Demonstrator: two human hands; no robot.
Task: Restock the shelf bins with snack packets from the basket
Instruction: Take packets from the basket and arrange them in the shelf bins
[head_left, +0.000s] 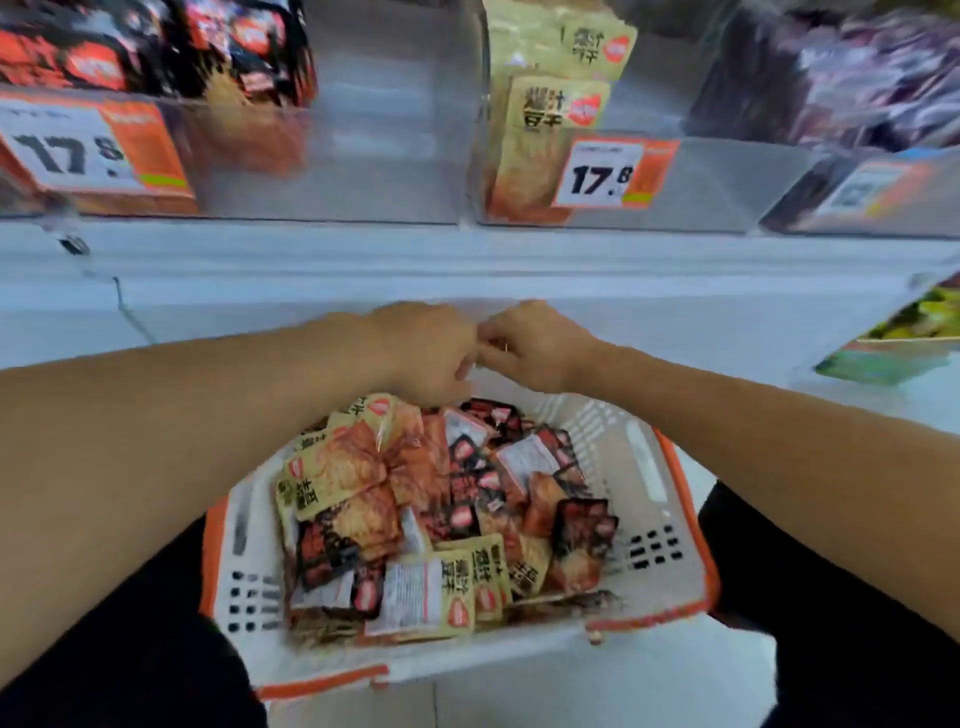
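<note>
My left hand (426, 353) and right hand (535, 345) curled over basket (675, 519) | grip unclear, blurred | risk: packets (415, 499) spilling if basket tips

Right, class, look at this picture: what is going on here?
A person is restocking shelf bins with snack packets. A white and orange basket of beige packets and black packets sits before them. The left hand and right hand meet over its far edge, fingers curled; what they hold is hidden. The beige packets' bin above is partly filled.
</note>
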